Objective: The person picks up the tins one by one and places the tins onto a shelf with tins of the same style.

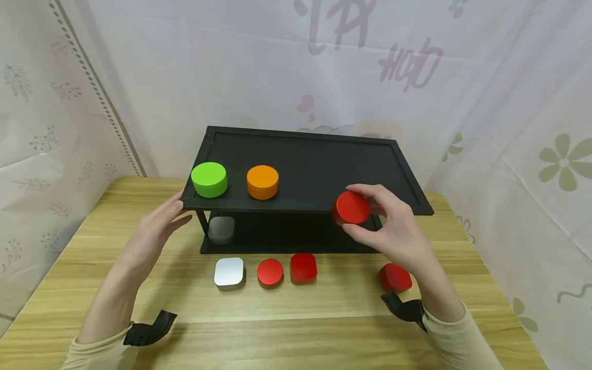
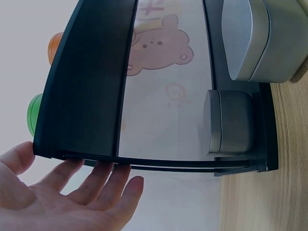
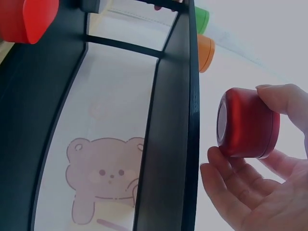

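My right hand pinches a round red tin between thumb and fingers, in front of the black shelf's top board. In the right wrist view that red tin is held apart from the board's edge. At the shelf's left end, my left hand touches the top board's corner. The left wrist view shows the thumb and fingers of the left hand about the board's end. A round green tin and a round orange tin stand on the top board.
A silver square tin sits on the lower board at the left. Along the wooden table before the shelf lie another silver square tin, a small round red tin and a red square tin. Another red tin lies near the right wrist.
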`<action>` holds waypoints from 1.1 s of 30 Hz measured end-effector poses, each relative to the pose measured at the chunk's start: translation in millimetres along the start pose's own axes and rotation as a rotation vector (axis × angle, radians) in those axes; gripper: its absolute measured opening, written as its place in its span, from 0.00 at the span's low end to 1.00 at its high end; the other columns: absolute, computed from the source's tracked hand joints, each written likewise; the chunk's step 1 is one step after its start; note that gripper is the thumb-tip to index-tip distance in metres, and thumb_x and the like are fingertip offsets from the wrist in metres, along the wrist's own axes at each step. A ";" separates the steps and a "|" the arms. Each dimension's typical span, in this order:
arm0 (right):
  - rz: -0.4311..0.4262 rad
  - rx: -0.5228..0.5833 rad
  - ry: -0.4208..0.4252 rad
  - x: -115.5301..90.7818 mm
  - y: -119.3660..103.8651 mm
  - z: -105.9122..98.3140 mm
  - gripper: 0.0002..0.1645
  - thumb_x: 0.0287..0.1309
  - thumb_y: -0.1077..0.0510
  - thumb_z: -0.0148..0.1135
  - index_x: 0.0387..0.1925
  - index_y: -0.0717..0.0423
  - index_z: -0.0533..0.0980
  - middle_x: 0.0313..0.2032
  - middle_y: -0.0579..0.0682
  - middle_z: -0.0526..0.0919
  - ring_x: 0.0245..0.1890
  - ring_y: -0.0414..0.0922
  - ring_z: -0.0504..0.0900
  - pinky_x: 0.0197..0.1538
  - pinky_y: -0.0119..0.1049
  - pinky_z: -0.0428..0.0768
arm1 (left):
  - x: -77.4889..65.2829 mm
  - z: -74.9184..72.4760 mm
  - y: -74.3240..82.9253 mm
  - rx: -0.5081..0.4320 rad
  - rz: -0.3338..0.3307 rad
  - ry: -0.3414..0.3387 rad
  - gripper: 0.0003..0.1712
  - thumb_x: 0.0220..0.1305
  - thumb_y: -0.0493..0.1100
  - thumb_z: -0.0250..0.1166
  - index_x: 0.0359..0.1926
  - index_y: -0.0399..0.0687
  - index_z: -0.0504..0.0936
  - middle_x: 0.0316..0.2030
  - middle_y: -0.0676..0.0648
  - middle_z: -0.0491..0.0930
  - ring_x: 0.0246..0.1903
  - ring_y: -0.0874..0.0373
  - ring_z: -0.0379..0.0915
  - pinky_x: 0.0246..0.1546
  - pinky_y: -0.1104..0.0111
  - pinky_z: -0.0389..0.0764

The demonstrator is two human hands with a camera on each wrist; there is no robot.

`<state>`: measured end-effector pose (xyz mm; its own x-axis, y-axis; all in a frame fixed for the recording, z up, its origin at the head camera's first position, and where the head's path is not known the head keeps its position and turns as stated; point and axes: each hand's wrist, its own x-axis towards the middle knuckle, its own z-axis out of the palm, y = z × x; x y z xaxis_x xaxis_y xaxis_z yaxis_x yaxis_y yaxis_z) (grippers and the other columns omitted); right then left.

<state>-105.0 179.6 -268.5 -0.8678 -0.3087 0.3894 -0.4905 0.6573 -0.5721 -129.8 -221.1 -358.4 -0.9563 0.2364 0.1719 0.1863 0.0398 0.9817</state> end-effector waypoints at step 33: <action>0.089 0.089 -0.014 40.4 31.4 24.9 0.33 0.45 0.47 0.73 0.55 0.36 0.70 0.48 0.37 0.78 0.44 0.37 0.77 0.48 0.39 0.79 | -0.1 0.3 -0.3 0.002 0.001 -0.002 0.27 0.75 0.49 0.41 0.71 0.49 0.59 0.70 0.55 0.59 0.65 0.74 0.58 0.59 0.82 0.66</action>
<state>-157.4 170.6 -288.7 -0.9089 -0.2620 0.3244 -0.4161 0.6192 -0.6659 -129.7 -220.8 -358.7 -0.9556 0.2383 0.1732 0.1881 0.0411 0.9813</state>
